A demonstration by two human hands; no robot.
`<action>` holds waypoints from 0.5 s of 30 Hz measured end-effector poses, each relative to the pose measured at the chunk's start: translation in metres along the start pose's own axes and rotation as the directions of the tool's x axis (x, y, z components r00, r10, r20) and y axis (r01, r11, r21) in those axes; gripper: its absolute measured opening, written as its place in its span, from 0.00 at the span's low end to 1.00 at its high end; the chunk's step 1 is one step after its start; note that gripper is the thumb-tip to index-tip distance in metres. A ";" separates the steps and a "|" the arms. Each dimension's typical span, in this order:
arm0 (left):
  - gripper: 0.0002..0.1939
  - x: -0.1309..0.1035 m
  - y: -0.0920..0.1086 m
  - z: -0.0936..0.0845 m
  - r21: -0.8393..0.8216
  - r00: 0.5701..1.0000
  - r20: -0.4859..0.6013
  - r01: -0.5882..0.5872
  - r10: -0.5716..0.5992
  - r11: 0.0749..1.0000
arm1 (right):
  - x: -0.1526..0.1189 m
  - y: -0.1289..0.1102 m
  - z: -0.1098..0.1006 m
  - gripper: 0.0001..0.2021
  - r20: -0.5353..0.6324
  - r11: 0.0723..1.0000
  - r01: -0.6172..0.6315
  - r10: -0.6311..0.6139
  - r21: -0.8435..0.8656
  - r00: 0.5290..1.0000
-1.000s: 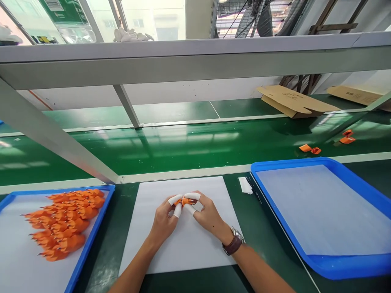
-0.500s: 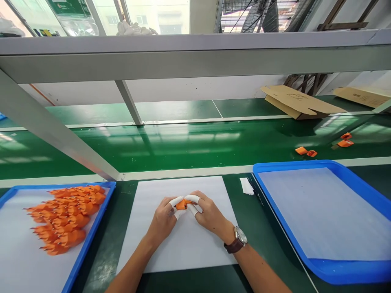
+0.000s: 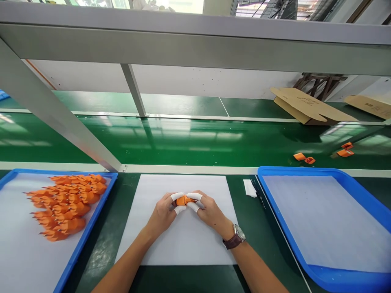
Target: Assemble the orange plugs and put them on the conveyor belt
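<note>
A small orange piece (image 3: 184, 200) is pinched between my two hands above a white sheet (image 3: 183, 244). My left hand (image 3: 165, 211) grips its left end with thumb and forefinger. On the other end are the fingers of my right hand (image 3: 210, 208). White covers wrap several fingertips on both hands. Many similar orange pieces (image 3: 69, 203) lie in close rows in the left blue tray (image 3: 100, 213), which has a white liner. To the right stands another blue tray (image 3: 284, 228) with a bare white liner.
Beyond the work surface, orange pieces (image 3: 345, 153) rest on a green strip (image 3: 195, 142). Cardboard (image 3: 308, 103) sits behind them. A grey metal frame (image 3: 195, 44) crosses above, its slanted post (image 3: 70, 126) at left. A white scrap (image 3: 249, 188) lies by the right tray.
The view has tilted and shifted slightly. Both hands still hold the orange piece, which now shows a longer, flatter side between the fingertips.
</note>
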State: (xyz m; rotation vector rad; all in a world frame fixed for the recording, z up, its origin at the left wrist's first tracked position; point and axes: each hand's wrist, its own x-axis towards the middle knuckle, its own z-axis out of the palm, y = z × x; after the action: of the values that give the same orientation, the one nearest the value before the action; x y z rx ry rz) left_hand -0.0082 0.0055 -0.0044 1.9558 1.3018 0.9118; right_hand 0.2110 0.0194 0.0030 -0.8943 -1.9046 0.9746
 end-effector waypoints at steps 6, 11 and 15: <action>0.19 -0.001 0.001 -0.001 -0.016 0.999 0.020 0.034 -0.034 0.999 | 0.000 0.004 0.001 0.18 0.031 0.998 0.056 -0.056 -0.012 0.998; 0.20 0.003 0.002 -0.003 -0.017 1.000 0.022 0.011 -0.011 1.000 | 0.003 0.000 -0.001 0.16 0.040 0.999 -0.025 0.027 -0.042 0.999; 0.19 0.005 0.004 -0.004 -0.007 1.000 0.013 -0.007 0.007 1.000 | 0.004 -0.005 -0.002 0.17 0.065 0.998 -0.015 0.018 -0.058 0.998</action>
State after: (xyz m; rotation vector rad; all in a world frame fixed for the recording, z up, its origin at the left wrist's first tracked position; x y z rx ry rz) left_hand -0.0084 0.0089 0.0019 1.9596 1.2833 0.9038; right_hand 0.2102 0.0208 0.0093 -0.9226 -1.9924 0.9744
